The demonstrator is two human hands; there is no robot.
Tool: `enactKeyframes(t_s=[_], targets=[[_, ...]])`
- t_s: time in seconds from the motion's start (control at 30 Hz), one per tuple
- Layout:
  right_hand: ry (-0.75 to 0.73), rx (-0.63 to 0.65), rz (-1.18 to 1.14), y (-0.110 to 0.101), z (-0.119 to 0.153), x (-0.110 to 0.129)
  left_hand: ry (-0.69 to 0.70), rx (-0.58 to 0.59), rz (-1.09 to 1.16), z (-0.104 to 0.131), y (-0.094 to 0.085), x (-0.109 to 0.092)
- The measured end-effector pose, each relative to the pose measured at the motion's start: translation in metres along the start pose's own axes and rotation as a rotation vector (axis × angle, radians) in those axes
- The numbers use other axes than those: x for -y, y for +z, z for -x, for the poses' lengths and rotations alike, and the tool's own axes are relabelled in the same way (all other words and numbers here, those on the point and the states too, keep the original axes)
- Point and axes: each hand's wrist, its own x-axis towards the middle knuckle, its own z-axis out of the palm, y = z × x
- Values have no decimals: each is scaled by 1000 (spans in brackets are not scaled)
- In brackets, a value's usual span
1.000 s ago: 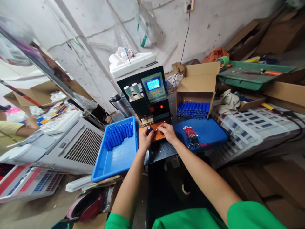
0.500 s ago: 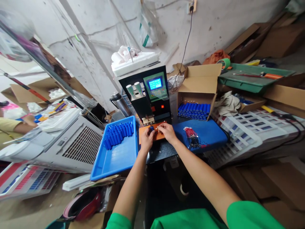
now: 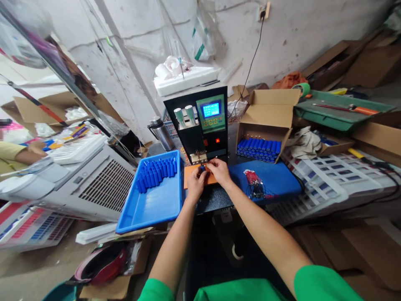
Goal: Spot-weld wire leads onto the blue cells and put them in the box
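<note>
My left hand is closed on a small blue cell, right under the two tips of the black machine. Beside it, my right hand pinches something small near the cell's right side; the thing itself is too small to make out. Both hands are over an orange board in front of the machine. On the left stands a blue tray with several blue cells. Red and black wires lie on a blue mat to the right.
An open cardboard box of blue cells is behind the mat. A steel flask stands left of the machine. A green tray and white crates are at the right. Another person's arm shows at far left.
The view has shifted slightly. My left hand and the cell have moved in closer under the machine's tips, and my right hand has stayed beside them, now nearer to the cell.
</note>
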Motion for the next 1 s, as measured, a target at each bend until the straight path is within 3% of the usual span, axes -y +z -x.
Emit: enactKeyframes(t_s=[0.33,1.0], targets=[[-57,-6,199,4,1,4,14,-52,-80,0,2,0],[-48,2,251,7,2,6,30,-63,-107,1,2,-2]])
